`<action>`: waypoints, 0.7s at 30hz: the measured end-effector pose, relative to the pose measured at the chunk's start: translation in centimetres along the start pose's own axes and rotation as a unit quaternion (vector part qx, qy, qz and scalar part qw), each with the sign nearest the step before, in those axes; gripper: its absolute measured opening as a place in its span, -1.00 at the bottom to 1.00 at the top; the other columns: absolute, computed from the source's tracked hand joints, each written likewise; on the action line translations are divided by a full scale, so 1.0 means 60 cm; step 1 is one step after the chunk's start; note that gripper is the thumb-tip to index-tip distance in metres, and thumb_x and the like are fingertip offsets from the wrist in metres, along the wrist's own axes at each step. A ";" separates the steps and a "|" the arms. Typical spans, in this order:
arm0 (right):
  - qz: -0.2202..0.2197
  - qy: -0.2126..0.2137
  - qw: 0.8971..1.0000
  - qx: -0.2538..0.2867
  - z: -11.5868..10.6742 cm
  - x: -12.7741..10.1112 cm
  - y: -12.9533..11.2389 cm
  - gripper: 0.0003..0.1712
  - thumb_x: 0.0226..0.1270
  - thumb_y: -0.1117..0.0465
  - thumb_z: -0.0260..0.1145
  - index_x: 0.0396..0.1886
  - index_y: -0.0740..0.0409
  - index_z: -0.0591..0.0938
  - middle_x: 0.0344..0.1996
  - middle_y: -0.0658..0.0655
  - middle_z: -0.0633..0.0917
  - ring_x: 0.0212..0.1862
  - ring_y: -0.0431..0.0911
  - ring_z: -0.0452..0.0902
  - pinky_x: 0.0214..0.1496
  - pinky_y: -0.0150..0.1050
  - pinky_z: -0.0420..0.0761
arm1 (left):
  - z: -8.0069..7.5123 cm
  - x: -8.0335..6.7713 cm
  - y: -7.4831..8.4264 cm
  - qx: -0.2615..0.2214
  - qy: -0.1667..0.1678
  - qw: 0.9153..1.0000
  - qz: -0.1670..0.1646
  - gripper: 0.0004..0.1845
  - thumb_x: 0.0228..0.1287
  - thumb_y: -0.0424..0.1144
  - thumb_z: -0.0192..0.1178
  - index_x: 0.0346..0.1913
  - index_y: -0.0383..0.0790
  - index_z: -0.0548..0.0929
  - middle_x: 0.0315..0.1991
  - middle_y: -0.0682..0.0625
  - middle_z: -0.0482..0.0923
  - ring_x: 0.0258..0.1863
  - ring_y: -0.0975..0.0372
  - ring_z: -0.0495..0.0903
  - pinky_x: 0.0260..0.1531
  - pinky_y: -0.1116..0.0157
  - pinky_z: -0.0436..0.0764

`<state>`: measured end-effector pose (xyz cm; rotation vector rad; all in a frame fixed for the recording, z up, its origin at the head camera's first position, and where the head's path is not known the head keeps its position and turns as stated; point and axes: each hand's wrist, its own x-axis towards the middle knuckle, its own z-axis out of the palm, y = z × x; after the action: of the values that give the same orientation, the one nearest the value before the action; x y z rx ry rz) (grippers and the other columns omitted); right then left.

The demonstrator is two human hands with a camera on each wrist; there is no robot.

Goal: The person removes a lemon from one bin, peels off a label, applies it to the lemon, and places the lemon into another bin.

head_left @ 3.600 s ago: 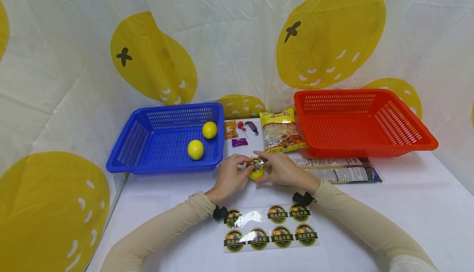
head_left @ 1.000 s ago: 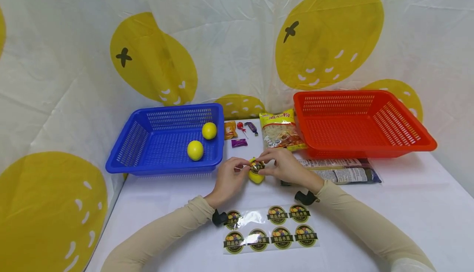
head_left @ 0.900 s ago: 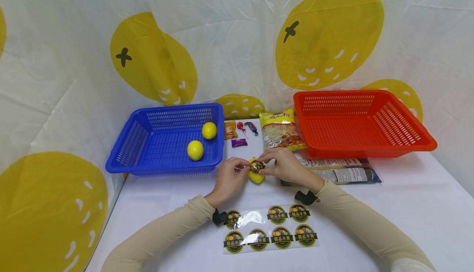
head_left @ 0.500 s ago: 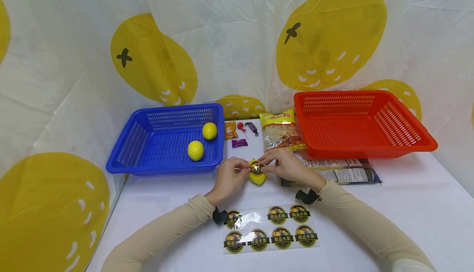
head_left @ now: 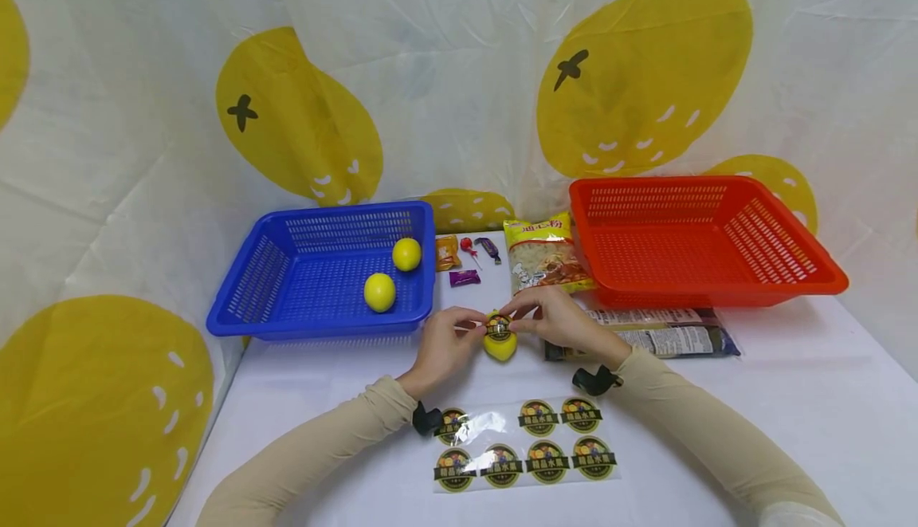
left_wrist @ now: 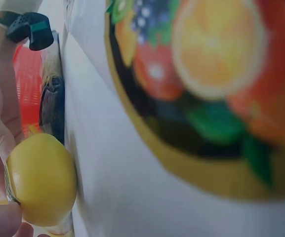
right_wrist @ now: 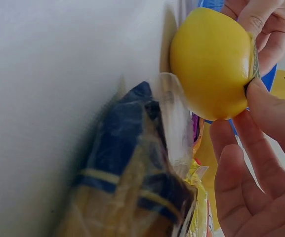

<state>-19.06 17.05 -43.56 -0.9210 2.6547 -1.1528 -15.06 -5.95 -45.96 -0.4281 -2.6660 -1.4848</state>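
A yellow lemon [head_left: 500,344] with a dark round sticker [head_left: 498,326] on its top is held just above the white table, in front of the blue basket. My left hand [head_left: 476,326] grips its left side with thumb and fingers. My right hand [head_left: 519,322] grips the right side, its thumb on the sticker's edge. The left wrist view shows the lemon [left_wrist: 42,178] against my left thumb [left_wrist: 1,220]. The right wrist view shows the lemon [right_wrist: 211,61] with my right-hand fingers [right_wrist: 253,163] curled by it.
A blue basket [head_left: 237,312] holds two more lemons [head_left: 379,292]. An empty red basket [head_left: 825,276] stands at the right. A pasta bag [head_left: 545,256], a dark noodle packet [head_left: 674,340] and small candies [head_left: 463,277] lie between. A sticker sheet [head_left: 523,451] lies near me.
Both hands have stayed on the lemon and lowered it slightly toward the table. The fingers have kept working at the sticker on its top.
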 end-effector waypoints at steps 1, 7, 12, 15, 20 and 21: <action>0.003 -0.003 1.000 0.001 0.000 0.000 0.000 -0.74 0.24 0.26 0.52 -0.06 0.03 0.83 -0.12 0.04 0.83 -0.09 -0.02 0.72 -0.18 -0.32 0.68 | 0.000 0.000 0.000 0.001 -0.001 1.000 0.001 -0.79 0.31 -0.40 0.34 -0.03 -0.22 0.80 -0.06 -0.10 0.79 -0.11 0.10 0.76 -0.07 0.24 0.75; 0.003 -0.012 1.000 0.000 0.000 -0.003 -0.003 -0.71 0.28 0.29 0.48 0.00 0.06 0.82 -0.03 0.08 0.80 -0.01 -0.02 0.69 -0.17 -0.30 0.67 | 0.001 0.001 0.001 0.005 -0.003 1.000 0.006 -0.76 0.30 -0.42 0.34 -0.01 -0.20 0.81 -0.07 -0.08 0.79 -0.11 0.13 0.72 -0.10 0.30 0.73; -0.001 -0.015 1.000 -0.004 0.002 -0.004 0.000 -0.71 0.30 0.30 0.47 0.00 0.06 0.82 -0.04 0.06 0.79 0.02 -0.02 0.68 -0.11 -0.23 0.67 | 0.001 0.002 0.003 0.002 -0.006 1.000 0.003 -0.74 0.31 -0.42 0.33 0.02 -0.19 0.81 -0.05 -0.08 0.78 -0.11 0.12 0.73 -0.11 0.30 0.73; -0.002 -0.016 1.000 -0.010 0.002 -0.006 0.002 -0.68 0.32 0.28 0.46 0.06 0.01 0.80 -0.02 0.05 0.78 0.02 -0.04 0.66 -0.13 -0.29 0.65 | 0.002 0.002 0.003 0.002 -0.012 1.000 0.002 -0.71 0.32 -0.43 0.32 0.06 -0.17 0.80 -0.04 -0.08 0.77 -0.10 0.13 0.72 -0.09 0.28 0.74; -0.006 -0.016 1.000 -0.022 0.003 -0.010 -0.001 -0.61 0.33 0.27 0.45 0.14 -0.04 0.76 0.01 0.05 0.76 0.03 -0.05 0.63 -0.04 -0.20 0.63 | 0.002 0.004 0.004 0.007 -0.022 1.000 0.004 -0.70 0.33 -0.42 0.31 0.08 -0.17 0.79 -0.04 -0.09 0.75 -0.03 0.12 0.70 -0.05 0.25 0.74; -0.008 -0.016 1.000 -0.026 0.003 -0.010 -0.001 -0.61 0.33 0.27 0.45 0.14 -0.04 0.76 0.00 0.04 0.76 0.04 -0.05 0.63 -0.01 -0.16 0.62 | 0.002 0.004 0.004 0.010 -0.023 1.000 0.007 -0.71 0.33 -0.43 0.31 0.07 -0.18 0.79 -0.05 -0.10 0.75 -0.02 0.11 0.70 -0.05 0.25 0.74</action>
<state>-18.49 17.25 -43.71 -0.9627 2.6691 -1.0680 -15.23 -5.70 -45.78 -0.4832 -2.7040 -1.4624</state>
